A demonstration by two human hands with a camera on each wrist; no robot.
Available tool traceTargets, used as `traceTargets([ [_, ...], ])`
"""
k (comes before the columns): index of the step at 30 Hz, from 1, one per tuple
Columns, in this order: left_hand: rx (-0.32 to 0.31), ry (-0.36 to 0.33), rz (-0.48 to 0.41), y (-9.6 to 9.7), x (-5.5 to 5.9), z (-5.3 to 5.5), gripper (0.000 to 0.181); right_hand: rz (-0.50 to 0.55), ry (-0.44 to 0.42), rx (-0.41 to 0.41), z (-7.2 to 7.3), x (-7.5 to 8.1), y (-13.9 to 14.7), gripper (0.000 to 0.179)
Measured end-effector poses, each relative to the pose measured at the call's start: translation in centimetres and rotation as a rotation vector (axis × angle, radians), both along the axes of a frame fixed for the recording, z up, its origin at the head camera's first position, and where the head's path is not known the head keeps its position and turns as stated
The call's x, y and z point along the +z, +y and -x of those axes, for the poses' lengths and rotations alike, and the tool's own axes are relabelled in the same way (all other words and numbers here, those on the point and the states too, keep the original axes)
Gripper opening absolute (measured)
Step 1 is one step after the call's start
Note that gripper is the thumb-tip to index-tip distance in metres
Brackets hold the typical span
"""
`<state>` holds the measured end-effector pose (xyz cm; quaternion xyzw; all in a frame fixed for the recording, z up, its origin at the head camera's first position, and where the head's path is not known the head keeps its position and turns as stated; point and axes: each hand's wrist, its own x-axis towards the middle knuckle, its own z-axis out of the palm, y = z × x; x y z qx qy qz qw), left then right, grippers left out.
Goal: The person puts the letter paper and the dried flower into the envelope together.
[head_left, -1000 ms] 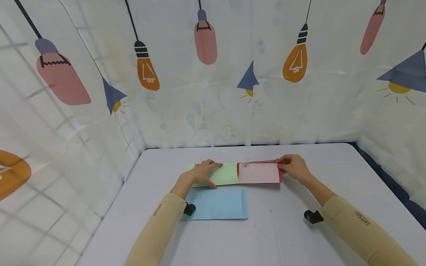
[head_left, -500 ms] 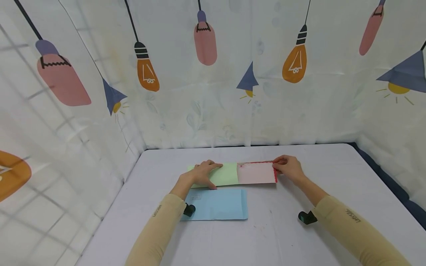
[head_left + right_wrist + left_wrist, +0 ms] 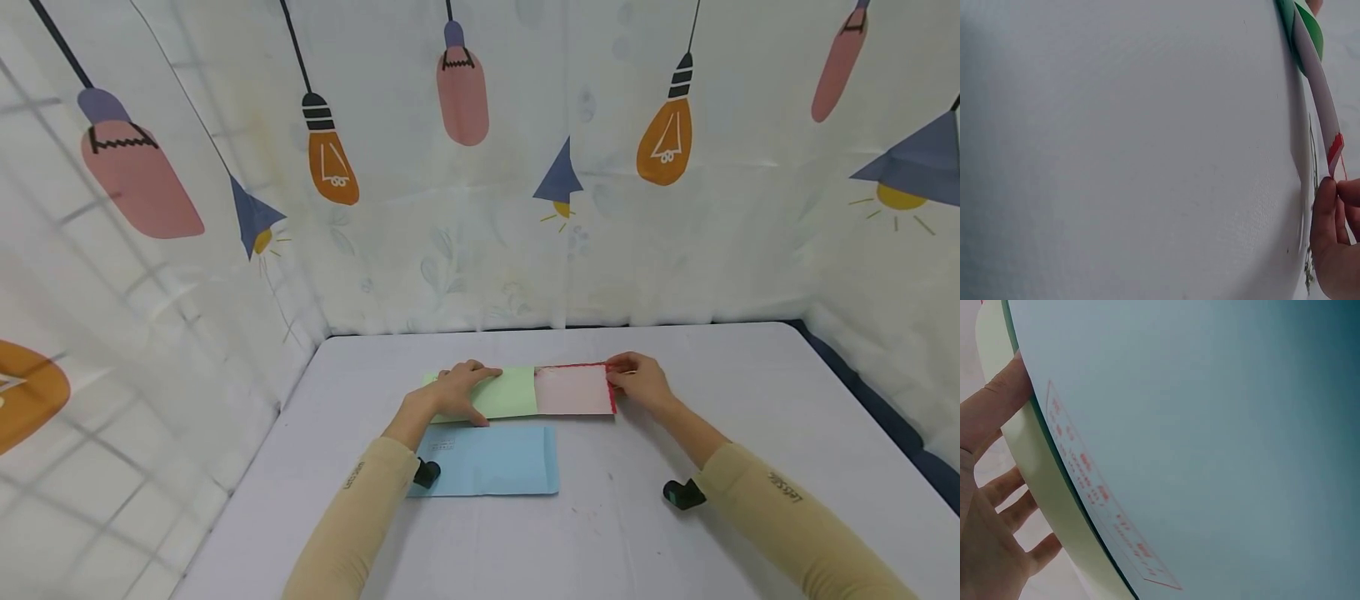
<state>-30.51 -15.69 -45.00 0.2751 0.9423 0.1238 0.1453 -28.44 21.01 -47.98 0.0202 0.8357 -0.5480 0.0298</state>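
My left hand spans a light green envelope, thumb at its near edge and fingers at its far edge. In the left wrist view the thumb overlaps the rim of the green paper and the fingertips are hidden behind it. A pale pink card with a red edge sits partly inside the envelope's right end. My right hand pinches the card's right end between thumb and fingertips. In the right wrist view the green envelope bulges open around the card.
A light blue envelope lies flat just in front of the green one, with small print at its upper left. The white table ends at a patterned curtain behind. A thin green sprig shows beside the right hand.
My right hand has moved left with the card, and a shorter stretch of pink now shows outside the green envelope. The left hand and the blue envelope stay in place.
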Motion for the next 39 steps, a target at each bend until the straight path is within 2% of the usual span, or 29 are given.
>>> traceTargets([
  [4, -0.005, 0.002, 0.000, 0.0, 0.0, 0.0, 0.096, -0.012, -0.019, 0.002, 0.1, -0.2, -0.3, 0.036],
  [27, 0.007, 0.006, -0.002, 0.1, -0.2, 0.0, 0.095, 0.078, -0.069, 0.053, 0.2, -0.3, -2.6, 0.045],
  [34, -0.002, 0.012, 0.016, 0.1, -0.3, 0.1, 0.095, 0.132, -0.075, 0.100, 0.4, -0.5, -3.0, 0.044],
  [39, 0.001, 0.007, 0.009, 0.0, -0.2, 0.1, 0.095, 0.135, -0.084, 0.129, 0.4, -0.6, -3.3, 0.045],
])
